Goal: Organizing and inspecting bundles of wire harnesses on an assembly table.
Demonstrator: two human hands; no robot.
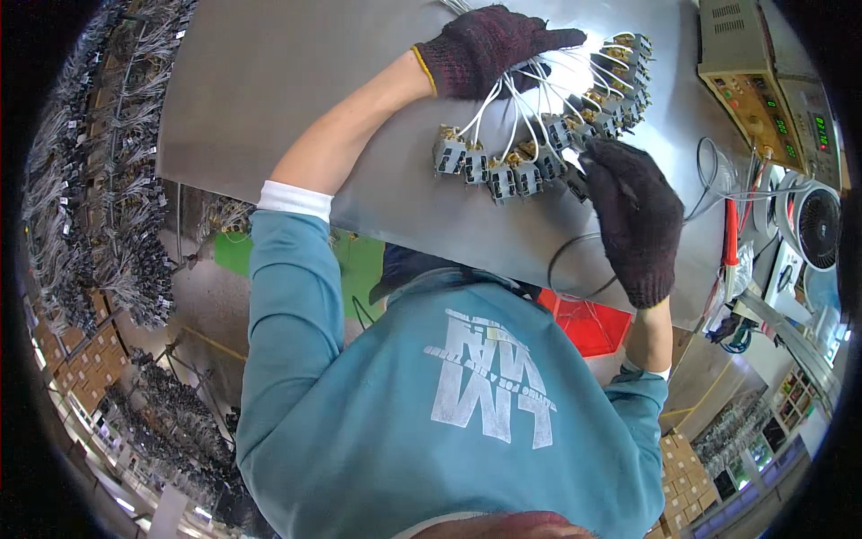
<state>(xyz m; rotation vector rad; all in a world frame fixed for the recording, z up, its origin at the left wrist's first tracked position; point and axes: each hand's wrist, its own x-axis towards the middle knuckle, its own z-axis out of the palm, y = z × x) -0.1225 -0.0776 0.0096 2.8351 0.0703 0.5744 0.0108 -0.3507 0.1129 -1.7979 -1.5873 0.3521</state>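
My left hand (489,52), in a dark knitted glove with a yellow cuff, closes round a bunch of white wires (516,99), its index finger stretched to the right. The wires fan out to a curved row of small grey-and-black switch-like parts (525,175) with brassy terminals, lying on the metal table (377,162). Beside the row's near right part, my right hand (636,216), also gloved, has its fingers pinched together against the parts. What they hold is hidden. A thin dark cable (554,260) loops out from under this hand.
An electrical tester (750,99) with lit displays stands at the table's far right. Nearby are a red-handled tool (732,234) and a small fan (815,225). A red bin (588,325) sits below the table's front edge. Racks of hanging wired parts (81,198) fill the left.
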